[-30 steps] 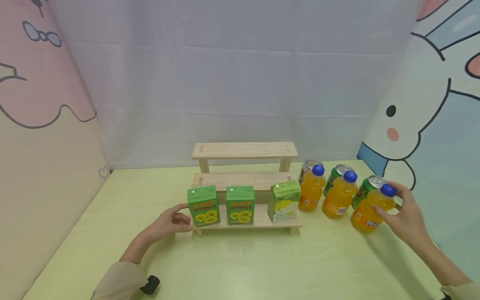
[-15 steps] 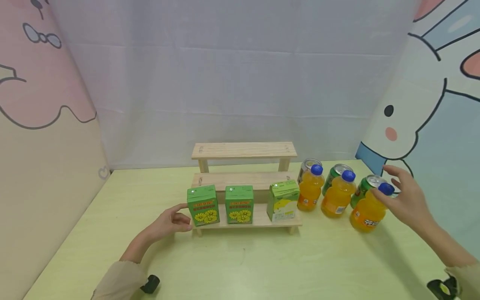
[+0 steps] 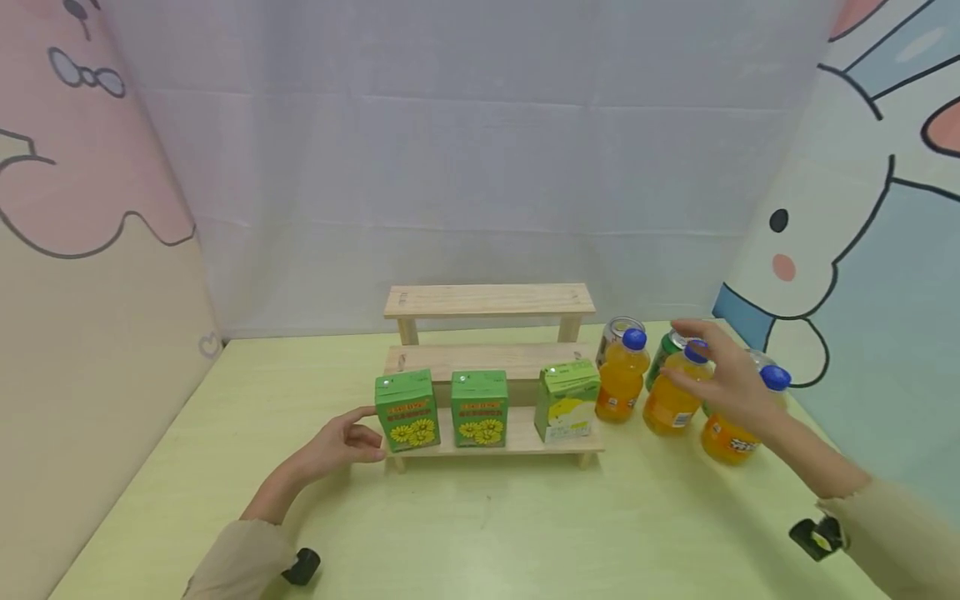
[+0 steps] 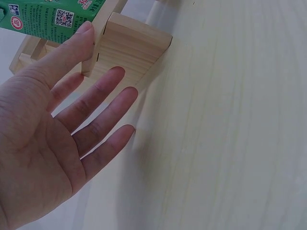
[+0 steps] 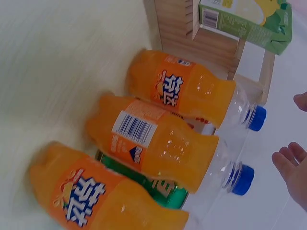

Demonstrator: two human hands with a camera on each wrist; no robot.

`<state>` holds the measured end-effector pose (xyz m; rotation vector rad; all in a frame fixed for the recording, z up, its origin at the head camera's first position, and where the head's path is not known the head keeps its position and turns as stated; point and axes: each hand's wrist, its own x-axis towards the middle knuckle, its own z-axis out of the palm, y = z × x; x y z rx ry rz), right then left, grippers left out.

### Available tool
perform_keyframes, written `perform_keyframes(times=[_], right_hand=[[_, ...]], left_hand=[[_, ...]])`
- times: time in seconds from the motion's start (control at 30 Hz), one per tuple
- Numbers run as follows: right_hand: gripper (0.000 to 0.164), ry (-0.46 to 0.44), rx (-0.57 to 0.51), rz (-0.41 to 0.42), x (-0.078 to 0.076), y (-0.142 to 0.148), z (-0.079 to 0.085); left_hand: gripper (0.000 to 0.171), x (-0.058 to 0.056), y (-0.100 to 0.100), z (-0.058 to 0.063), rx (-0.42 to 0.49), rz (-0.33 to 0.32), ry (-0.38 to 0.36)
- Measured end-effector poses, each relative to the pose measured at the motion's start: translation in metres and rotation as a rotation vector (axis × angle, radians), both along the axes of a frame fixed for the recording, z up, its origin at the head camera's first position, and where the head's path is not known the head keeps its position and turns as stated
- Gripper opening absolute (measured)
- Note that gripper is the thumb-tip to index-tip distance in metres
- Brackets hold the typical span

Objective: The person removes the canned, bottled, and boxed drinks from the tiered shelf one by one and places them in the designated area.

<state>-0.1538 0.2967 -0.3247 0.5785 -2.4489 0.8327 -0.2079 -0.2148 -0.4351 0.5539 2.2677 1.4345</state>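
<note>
My left hand (image 3: pixel 339 448) is at the left end of the wooden rack (image 3: pixel 487 360), beside a green drink carton (image 3: pixel 407 410) with yellow flowers. In the left wrist view its fingers are spread and the thumb (image 4: pixel 76 48) lies along the carton's lower edge. Over the orange soda bottles hovers my right hand (image 3: pixel 731 387), thumb and fingers apart and nothing between them. It overlaps the blue cap of the middle bottle (image 3: pixel 671 404) in the head view. The right wrist view shows its fingers (image 5: pixel 288 165) beyond the caps. The left bottle (image 3: pixel 621 383) and right bottle (image 3: pixel 727 437) stand either side.
A second flowered carton (image 3: pixel 480 410) and a lighter green carton (image 3: pixel 567 404) stand on the rack's lowest step. Behind the bottles are drink cans, one silver (image 3: pixel 610 337) and one green (image 3: pixel 663 352); another is mostly hidden. A white curtain (image 3: pixel 480 192) closes off the back.
My right hand has let go of the rightmost orange soda bottle, lifted off it and moved left over the middle bottle. My left hand has stayed in place.
</note>
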Motion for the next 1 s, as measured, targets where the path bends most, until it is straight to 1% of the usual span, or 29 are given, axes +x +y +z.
perform_keyframes(times=[0.07,0.2,0.33,0.43,0.57,0.67,0.73,0.8,0.97,1.0], right_hand=[[0.057,-0.017,-0.011,0.034,-0.004,-0.011,-0.001],[0.057,-0.023,-0.030,0.117,-0.010,-0.030,-0.005],[0.057,-0.010,-0.058,0.210,-0.015,-0.043,-0.011],[0.057,-0.037,-0.063,0.232,-0.016,-0.050,-0.016],[0.057,-0.125,-0.064,0.222,-0.017,-0.056,-0.020],[0.055,-0.164,-0.084,0.245,-0.019,-0.060,-0.023],[0.054,-0.169,-0.106,0.279,-0.020,-0.062,-0.024],[0.052,-0.163,-0.112,0.303,-0.017,-0.069,-0.019],[0.051,-0.139,-0.132,0.364,-0.019,-0.075,-0.025],[0.052,-0.133,-0.136,0.374,-0.021,-0.075,-0.029]], left_hand=[[0.077,0.000,0.000,0.000,-0.001,0.003,0.002],[0.077,0.000,0.000,0.001,-0.008,0.009,0.005],[0.077,0.001,0.001,0.002,-0.007,0.009,0.004],[0.076,0.001,0.001,0.002,-0.003,0.005,0.001],[0.076,0.001,0.002,0.002,-0.002,0.001,-0.002],[0.076,0.001,0.002,0.002,-0.002,0.002,-0.002],[0.076,0.001,0.002,0.002,-0.001,0.002,-0.001],[0.076,0.001,0.002,0.002,0.002,0.006,-0.004],[0.076,0.001,0.001,0.002,0.001,0.006,-0.009],[0.076,0.001,0.001,0.002,-0.001,0.006,-0.008]])
